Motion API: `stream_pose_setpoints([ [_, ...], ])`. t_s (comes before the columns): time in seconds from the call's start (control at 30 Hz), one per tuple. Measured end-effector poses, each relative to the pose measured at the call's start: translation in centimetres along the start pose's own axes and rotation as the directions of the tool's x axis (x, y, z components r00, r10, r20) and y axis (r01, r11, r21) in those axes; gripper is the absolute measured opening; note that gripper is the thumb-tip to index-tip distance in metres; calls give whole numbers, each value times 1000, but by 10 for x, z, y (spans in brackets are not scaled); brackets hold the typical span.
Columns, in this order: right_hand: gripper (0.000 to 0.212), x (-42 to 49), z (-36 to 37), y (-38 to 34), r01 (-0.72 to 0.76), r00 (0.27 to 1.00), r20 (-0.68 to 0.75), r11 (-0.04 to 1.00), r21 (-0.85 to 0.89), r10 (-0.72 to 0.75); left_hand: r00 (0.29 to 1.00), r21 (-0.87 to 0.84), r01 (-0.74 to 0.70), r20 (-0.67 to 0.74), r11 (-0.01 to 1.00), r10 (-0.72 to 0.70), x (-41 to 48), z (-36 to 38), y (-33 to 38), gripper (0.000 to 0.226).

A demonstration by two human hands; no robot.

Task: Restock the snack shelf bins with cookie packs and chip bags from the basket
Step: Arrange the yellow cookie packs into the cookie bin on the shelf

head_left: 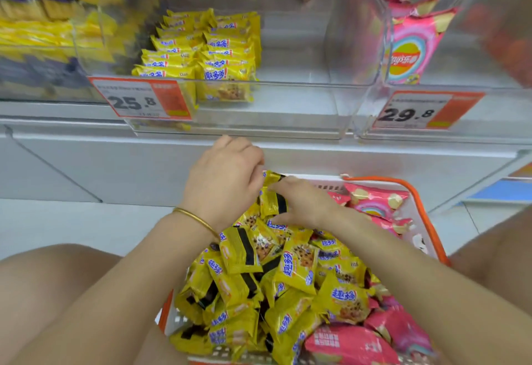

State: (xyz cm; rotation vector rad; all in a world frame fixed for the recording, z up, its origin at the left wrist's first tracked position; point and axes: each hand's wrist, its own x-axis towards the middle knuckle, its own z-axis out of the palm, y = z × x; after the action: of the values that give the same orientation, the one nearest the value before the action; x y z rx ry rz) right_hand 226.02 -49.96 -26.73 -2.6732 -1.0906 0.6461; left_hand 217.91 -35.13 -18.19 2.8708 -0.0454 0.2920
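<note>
An orange-rimmed white basket [423, 206] sits between my knees, heaped with yellow cookie packs [290, 272] and pink chip bags [374, 200]. Both hands are at the far end of the heap. My left hand [221, 180], with a gold bangle on the wrist, and my right hand [302, 203] together pinch yellow cookie packs [272, 202] lifted slightly off the pile. On the shelf above, a clear bin [316, 105] holds stacked yellow cookie packs [201, 56] on its left side. A second clear bin [371, 131] to the right holds pink chip bags [408, 48].
Price tags reading 25.8 [138, 100] and 29.8 [414, 113] hang on the bin fronts. A bin of purple and yellow packs [43, 19] stands at the far left. A white shelf edge [144, 149] runs just beyond the basket. My bare knees flank the basket.
</note>
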Motion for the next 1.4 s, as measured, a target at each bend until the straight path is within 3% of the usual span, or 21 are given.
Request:
stream_pose_setpoints([
  [0.1, 46, 9, 17, -3, -16, 999, -41, 994, -107, 11, 1000, 1, -2, 4, 1000, 2, 5, 4, 3, 44],
  [0.17, 27, 7, 14, -2, -26, 989, -148, 995, -100, 11, 1000, -14, 10, 19, 1000, -10, 7, 5, 4, 36],
  [0.23, 18, 0, 1, 1, -33, 968, -250, 999, 6, 33, 998, -34, 37, 54, 999, -35, 9, 6, 3, 24],
  [0.3, 24, -12, -17, 6, -46, 957, -267, 969, 244, 113, 991, -55, 73, 113, 996, -67, 10, 7, 2, 23],
  [0.37, 29, -25, -31, 9, -31, 969, -178, 804, 594, 169, 974, -138, 144, 195, 980, -116, 11, 7, 3, 33],
  [0.43, 26, -36, -42, 10, -12, 979, -115, 606, 795, 169, 952, -269, 225, 264, 936, -153, 11, 6, 4, 41],
  [0.57, 16, -47, -54, 3, 30, 983, -92, 352, 936, 160, 934, -440, 287, 325, 851, -147, 13, 3, 6, 39],
  [0.67, 17, -55, -65, -5, 53, 984, -99, 294, 954, 145, 946, -528, 270, 302, 805, -119, 14, -5, 4, 25],
  [0.8, 39, -70, -95, -19, 136, 982, -182, 468, 873, 53, 972, -651, 193, 227, 734, -55, 13, -28, 5, 21],
  [0.9, 31, -74, -134, -39, 236, 951, -308, 643, 728, 0, 992, -683, 93, 123, 724, -11, 16, -59, 4, 25],
  [0.97, 28, -69, -166, -52, 311, 902, -431, 751, 582, -40, 998, -693, 17, -31, 721, -53, 25, -79, -2, 34],
  [1.03, 30, -57, -198, -61, 368, 817, -574, 817, 444, -56, 953, -663, -31, -245, 748, -177, 38, -93, -15, 36],
  [1.1, 34, -35, -221, -68, 339, 766, -641, 873, 350, -40, 863, -537, 3, -424, 844, -273, 48, -98, -29, 31],
  [1.17, 34, -3, -228, -74, 173, 791, -609, 975, 142, -52, 816, -400, 82, -499, 913, -292, 48, -89, -42, 24],
  [1.27, 43, 43, -212, -77, 79, 888, -440, 987, -140, -134, 829, -227, 143, -504, 963, -242, 41, -71, -49, 22],
  [1.4, 42, 75, -193, -77, 79, 913, -384, 984, -159, -136, 849, -79, 185, -489, 980, -199, 40, -67, -46, 28],
])
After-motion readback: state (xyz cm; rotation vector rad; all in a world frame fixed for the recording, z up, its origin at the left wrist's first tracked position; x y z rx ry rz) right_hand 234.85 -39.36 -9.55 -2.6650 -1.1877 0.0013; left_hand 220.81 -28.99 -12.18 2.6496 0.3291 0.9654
